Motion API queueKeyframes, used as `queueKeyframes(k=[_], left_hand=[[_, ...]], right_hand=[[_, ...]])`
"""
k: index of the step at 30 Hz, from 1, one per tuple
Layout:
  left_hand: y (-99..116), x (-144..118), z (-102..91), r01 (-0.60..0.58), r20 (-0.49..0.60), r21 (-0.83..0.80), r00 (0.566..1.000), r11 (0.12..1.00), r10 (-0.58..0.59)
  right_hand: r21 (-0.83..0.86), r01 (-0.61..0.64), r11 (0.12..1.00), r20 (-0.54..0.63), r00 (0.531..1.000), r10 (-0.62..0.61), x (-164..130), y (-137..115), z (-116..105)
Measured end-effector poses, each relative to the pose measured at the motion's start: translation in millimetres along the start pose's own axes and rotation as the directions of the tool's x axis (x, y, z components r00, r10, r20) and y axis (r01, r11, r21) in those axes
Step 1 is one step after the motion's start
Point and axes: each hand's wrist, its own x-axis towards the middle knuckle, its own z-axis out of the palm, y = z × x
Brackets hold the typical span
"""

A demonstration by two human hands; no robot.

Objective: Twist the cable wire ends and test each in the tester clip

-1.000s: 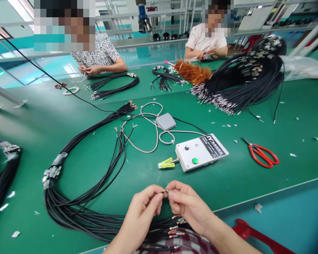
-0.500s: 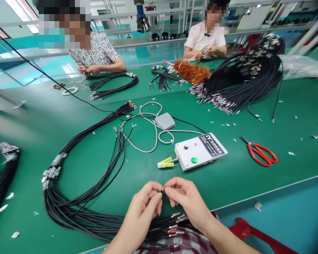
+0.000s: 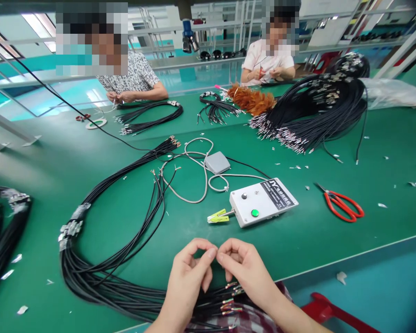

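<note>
Head view: a wire end (image 3: 215, 253) is being pinched between the fingertips of the left hand (image 3: 190, 273) and right hand (image 3: 244, 268), low over the table (image 3: 298, 240), near the tester box (image 3: 261, 201). It is judged light, limp and thin, best gripped just behind the stripped tip. Its axis cannot be told; its cable (image 3: 125, 291) is trailing left.

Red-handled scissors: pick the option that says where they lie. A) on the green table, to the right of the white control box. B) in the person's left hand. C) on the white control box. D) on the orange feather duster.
A: the red-handled scissors lie flat on the green table, apart from the white control box to their left.
</note>
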Motion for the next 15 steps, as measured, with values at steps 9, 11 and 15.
queueKeyframes(k=[9, 11, 15], left_hand=[[9.1, 5.8, -2.3, -0.032, 0.002, 0.065, 0.999, 0.997, 0.032], [9.0, 8.9, -4.1, -0.046, 0.020, 0.074, 0.999, 0.996, 0.045], [5.0, 12.6, -9.8, -0.090, 0.140, 0.190, 0.988, 0.978, 0.063]], right_hand=[[-0.566, 0.364, 0.740, 0.050, 0.911, -0.409, -5.1, -10.8, -20.3], [-0.737, 0.465, 0.490, 0.152, 0.821, -0.550, -4.2, -14.4, -22.0], [-0.821, 0.571, 0.006, 0.459, 0.666, -0.588, 4.1, -20.4, -18.7]])
